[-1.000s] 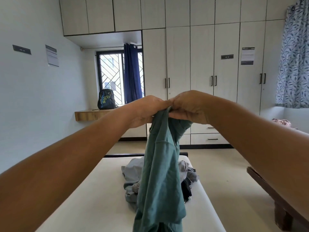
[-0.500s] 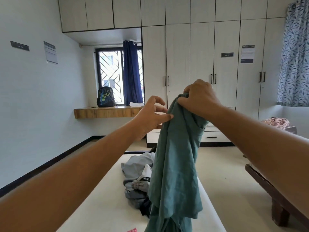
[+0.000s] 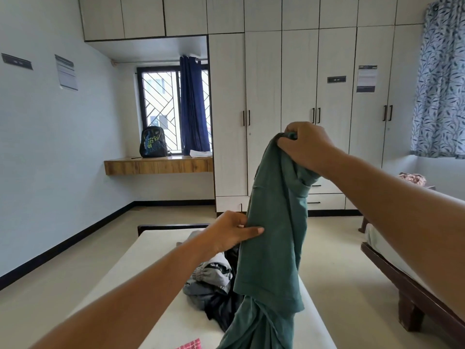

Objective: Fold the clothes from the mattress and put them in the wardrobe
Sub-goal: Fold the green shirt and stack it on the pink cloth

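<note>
Opening-out step before folding: right hand (image 3: 305, 147) clamped on top of green shirt (image 3: 274, 235) hanging over the mattress (image 3: 151, 268), left hand (image 3: 231, 231) pinching its side edge, next probably spread it flat; clothes pile (image 3: 214, 280) on mattress, wardrobe (image 3: 299, 84) doors closed, contents unseen

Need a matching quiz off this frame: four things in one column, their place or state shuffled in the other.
Things:
1. green shirt
2. backpack
3. grey clothes
4. wardrobe doors

Place or state:
A. on the wooden shelf
B. shut
C. hanging from the right hand
D. heaped on the mattress

Pairs: 1-C, 2-A, 3-D, 4-B.
</note>
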